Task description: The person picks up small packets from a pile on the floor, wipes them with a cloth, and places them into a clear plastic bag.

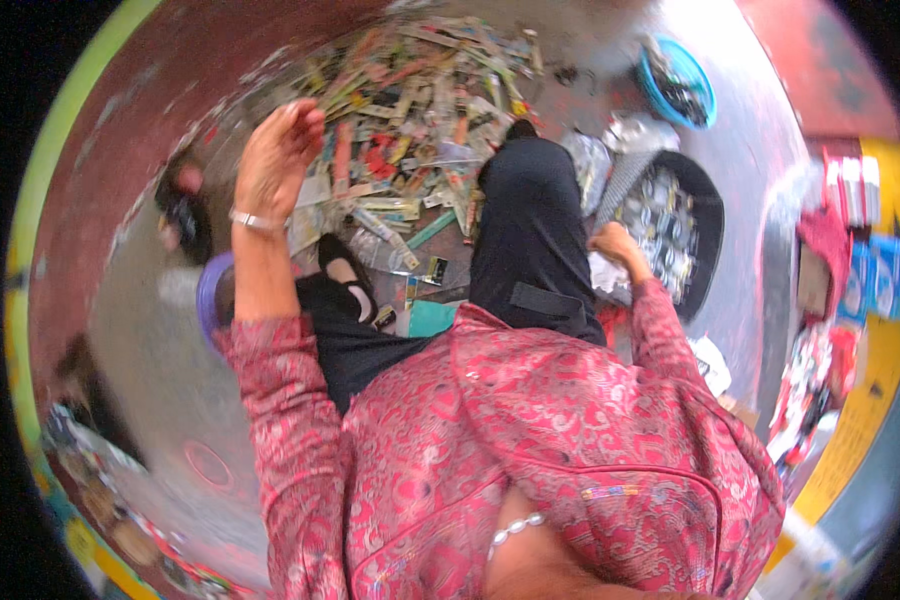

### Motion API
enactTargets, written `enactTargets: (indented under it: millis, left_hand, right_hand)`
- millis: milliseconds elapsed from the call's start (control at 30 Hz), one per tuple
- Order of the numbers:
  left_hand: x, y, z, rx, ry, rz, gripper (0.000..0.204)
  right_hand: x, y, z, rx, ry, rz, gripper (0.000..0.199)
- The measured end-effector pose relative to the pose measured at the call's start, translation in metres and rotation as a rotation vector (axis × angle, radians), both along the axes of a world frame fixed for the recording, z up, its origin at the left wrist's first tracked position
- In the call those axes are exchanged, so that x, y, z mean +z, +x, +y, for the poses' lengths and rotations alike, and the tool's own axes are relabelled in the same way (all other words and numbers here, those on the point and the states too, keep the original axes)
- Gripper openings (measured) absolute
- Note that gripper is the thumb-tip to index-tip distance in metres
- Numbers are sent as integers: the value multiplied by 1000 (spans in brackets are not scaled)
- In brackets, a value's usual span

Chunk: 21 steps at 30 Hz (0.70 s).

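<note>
Wrappers (410,110) crowd the floor beyond the raised left hand (275,155).

Left hand (278,160): raised over the heap of flattened wrappers (410,110) on the floor, fingers loosely curled; grip unclear through blur.
Right hand (615,243): at the rim of the black basket (705,205) of crumpled foil.
Beyond: blue basin (678,85).

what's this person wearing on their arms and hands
Both arms are in long sleeves of pink-red fabric with a pale swirling pattern, loose at the cuffs. The left hand is bare, with a thin silver bangle at the wrist. The right hand is bare, no glove.
</note>
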<state>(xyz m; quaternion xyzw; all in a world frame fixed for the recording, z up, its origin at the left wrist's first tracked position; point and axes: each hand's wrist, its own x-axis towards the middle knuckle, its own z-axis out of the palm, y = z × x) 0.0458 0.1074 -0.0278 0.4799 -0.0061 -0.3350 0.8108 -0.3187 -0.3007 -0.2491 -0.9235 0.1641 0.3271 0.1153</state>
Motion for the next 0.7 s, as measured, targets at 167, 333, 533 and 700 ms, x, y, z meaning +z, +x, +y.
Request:
enactTargets:
  millis: [167, 333, 533, 700]
  left_hand:
    - [2, 5, 38, 252, -247, 131, 13]
    - [-5, 7, 28, 271, -293, 190, 15]
    - [4, -20, 1, -89, -84, 40, 62]
    - [11, -37, -26, -289, -326, 24, 68]
  right_hand:
    - [163, 56, -7, -618, -144, -454, 30]
    - [272, 130, -48, -870, 604, -921, 27]
    - [345, 243, 129, -365, 944, -963, 50]
    - [250, 289, 219, 91, 995, -836, 50]
